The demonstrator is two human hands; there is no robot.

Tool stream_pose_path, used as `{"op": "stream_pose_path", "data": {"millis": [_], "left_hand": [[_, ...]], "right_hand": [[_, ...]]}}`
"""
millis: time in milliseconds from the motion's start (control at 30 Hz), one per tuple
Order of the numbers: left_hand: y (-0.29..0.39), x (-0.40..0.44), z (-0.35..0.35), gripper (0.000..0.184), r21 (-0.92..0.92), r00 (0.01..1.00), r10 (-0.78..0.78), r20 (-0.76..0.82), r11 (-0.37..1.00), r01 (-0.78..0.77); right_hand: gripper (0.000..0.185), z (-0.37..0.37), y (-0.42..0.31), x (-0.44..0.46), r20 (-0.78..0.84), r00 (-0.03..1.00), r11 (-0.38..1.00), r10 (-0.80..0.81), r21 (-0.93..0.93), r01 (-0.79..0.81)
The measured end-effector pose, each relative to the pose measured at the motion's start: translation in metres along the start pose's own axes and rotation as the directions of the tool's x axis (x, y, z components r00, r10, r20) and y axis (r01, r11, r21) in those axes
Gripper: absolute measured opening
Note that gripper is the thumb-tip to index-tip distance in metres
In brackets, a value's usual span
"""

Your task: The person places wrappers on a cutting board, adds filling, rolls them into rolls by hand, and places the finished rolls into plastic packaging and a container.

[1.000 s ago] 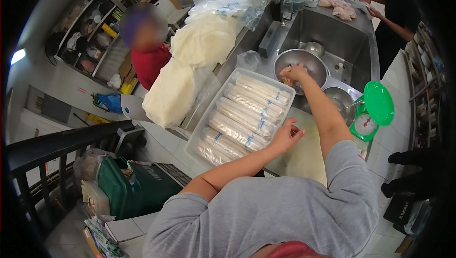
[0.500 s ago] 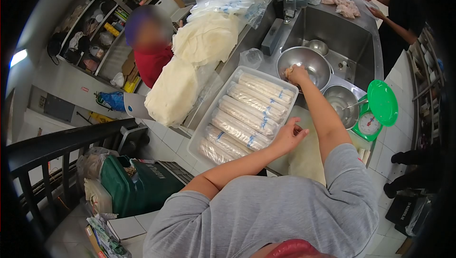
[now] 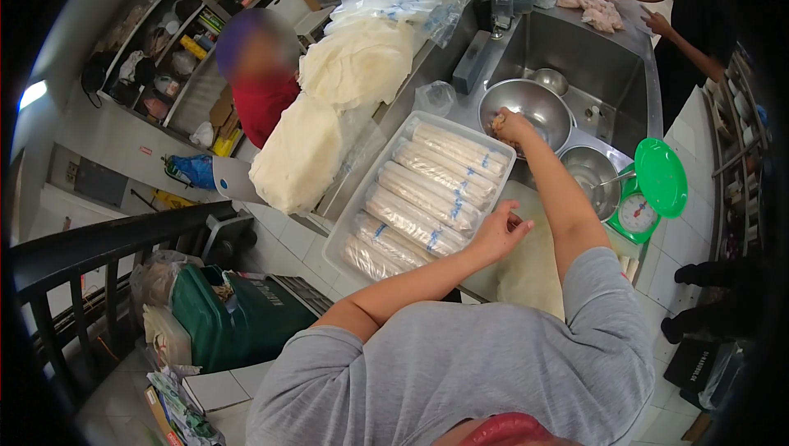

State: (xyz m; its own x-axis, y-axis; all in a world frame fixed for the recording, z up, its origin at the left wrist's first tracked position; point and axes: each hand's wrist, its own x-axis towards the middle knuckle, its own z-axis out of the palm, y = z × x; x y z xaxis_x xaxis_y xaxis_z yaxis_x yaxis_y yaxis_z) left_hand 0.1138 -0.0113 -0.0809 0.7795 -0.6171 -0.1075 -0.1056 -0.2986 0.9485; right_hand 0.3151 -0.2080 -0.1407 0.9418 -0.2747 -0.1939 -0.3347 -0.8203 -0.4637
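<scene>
Orange-brown mixture (image 3: 498, 122) lies against the right hand (image 3: 514, 127); whether grasped, I cannot tell.

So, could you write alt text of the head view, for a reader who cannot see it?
A person's right hand reaches into a metal bowl with pinkish food, while the left hand, loosely open, is beside a plastic box of wrapped rolls. Nearby are a sink, a green scale and pale sheets.

left arm (image 3: 411, 284): bent at elbow, forearm angled across front of body
left hand (image 3: 500, 234): half open, loosely curled — holding nothing
right arm (image 3: 560, 187): reaching forward, nearly straight
right hand (image 3: 513, 126): lowered, farther out — grip hidden
</scene>
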Motion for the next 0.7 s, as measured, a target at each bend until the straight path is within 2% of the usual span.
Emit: {"op": "stream_pose_path", "data": {"millis": [167, 267, 300, 367, 467, 500, 633, 700], "left_hand": [[-0.002, 0.000, 0.000, 0.053, 0.001, 1.000, 0.012, -0.009, 1.000, -0.012], [-0.004, 0.001, 0.001, 0.051, 0.002, 1.000, 0.012, -0.006, 1.000, -0.012], [-0.003, 0.001, 0.001, 0.051, 0.008, 1.000, 0.016, -0.012, 1.000, -0.016], [-0.001, 0.000, 0.001, 0.050, 0.015, 1.000, 0.019, -0.022, 1.000, -0.019], [-0.004, 0.001, 0.002, 0.049, 0.007, 0.999, 0.038, -0.033, 0.999, -0.038], [-0.005, 0.001, 0.002, 0.049, 0.009, 0.999, 0.040, -0.035, 0.999, -0.040], [-0.006, 0.003, 0.003, 0.049, 0.029, 0.998, 0.047, -0.038, 0.999, -0.046], [-0.006, 0.003, 0.004, 0.049, 0.037, 0.998, 0.051, -0.042, 0.998, -0.050]], "right_hand": [[0.056, 0.007, 0.006, 0.002, -0.042, 0.999, 0.999, -0.035, -0.003, 0.035], [0.058, -0.012, -0.001, -0.008, 0.005, 1.000, 0.989, 0.028, 0.143, -0.029], [0.055, -0.010, 0.001, -0.004, -0.018, 0.999, 0.949, 0.048, 0.313, -0.040], [0.050, 0.000, 0.017, 0.012, -0.047, 0.994, 0.785, 0.102, 0.618, -0.051], [0.037, -0.034, 0.009, -0.010, 0.095, 0.993, 0.409, 0.069, 0.905, -0.116], [0.028, -0.042, 0.010, -0.014, 0.095, 0.995, 0.342, -0.003, 0.936, -0.089], [0.026, -0.072, 0.021, -0.026, 0.069, 0.994, 0.195, -0.085, 0.979, -0.051], [0.024, -0.092, 0.029, -0.034, 0.039, 0.994, 0.188, -0.102, 0.982, -0.019]]}}
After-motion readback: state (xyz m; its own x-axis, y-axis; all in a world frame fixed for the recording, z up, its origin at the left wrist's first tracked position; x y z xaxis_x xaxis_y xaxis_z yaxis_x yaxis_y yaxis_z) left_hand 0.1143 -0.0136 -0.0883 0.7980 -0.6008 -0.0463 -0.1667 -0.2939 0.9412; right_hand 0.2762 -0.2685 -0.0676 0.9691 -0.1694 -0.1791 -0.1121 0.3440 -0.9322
